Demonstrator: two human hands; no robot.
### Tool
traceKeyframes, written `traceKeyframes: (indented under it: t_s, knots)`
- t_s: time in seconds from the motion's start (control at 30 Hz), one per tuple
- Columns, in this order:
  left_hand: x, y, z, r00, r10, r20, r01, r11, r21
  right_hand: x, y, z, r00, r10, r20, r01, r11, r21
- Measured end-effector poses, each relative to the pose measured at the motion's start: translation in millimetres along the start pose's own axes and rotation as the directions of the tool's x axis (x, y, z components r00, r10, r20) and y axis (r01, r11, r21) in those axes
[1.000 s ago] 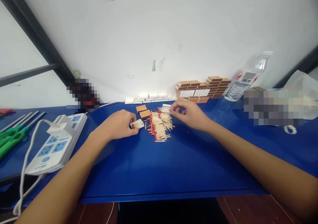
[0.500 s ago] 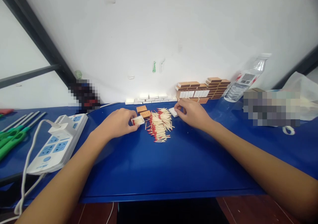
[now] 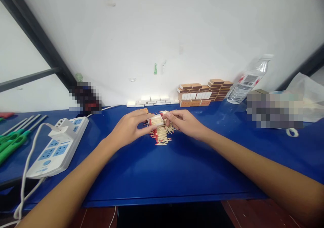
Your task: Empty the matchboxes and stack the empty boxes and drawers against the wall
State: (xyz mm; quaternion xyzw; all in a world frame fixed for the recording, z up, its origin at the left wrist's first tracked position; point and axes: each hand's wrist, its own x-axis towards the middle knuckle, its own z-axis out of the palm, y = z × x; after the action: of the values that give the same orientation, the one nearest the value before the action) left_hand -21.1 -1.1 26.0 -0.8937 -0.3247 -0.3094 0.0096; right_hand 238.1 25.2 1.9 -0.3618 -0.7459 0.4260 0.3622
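My left hand (image 3: 130,126) holds a small white matchbox tray (image 3: 155,120) with red-tipped matches in it, above the left part of a loose match pile (image 3: 163,135). My right hand (image 3: 186,122) is closed at the tray's right end, its thumb and fingers pressed together; what they hold, if anything, is too small to make out. Behind my left hand an orange matchbox (image 3: 144,110) shows in part. White trays (image 3: 157,101) lie in low rows along the wall, with brown matchboxes (image 3: 194,95) stacked to their right.
A clear plastic bottle (image 3: 246,83) leans by the wall at the right, near a plastic bag (image 3: 303,94). On the left of the blue table (image 3: 162,174) lie a white power strip (image 3: 57,150) with a cable and green-handled scissors (image 3: 15,142).
My left hand has moved right with the tray, over the matches. My right hand has left the white piece on the table and come left to the tray.
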Motion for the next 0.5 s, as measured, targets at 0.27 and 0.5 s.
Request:
traceKeyframes:
  t_s: [0.27, 0.5]
  knots:
    - [-1.0, 6.2, 10.7, 0.997, 0.054, 0.061, -0.052, 0.998, -0.041, -7.6, -12.3, 3.3, 0.936, 0.313, 0.161, -0.344, 0.910, 0.230]
    - [-2.7, 3.1, 20.2, 0.999, 0.034, -0.032, -0.033, 0.999, 0.035, -0.4, -3.3, -6.1, 0.933, 0.350, 0.082, -0.360, 0.907, 0.217]
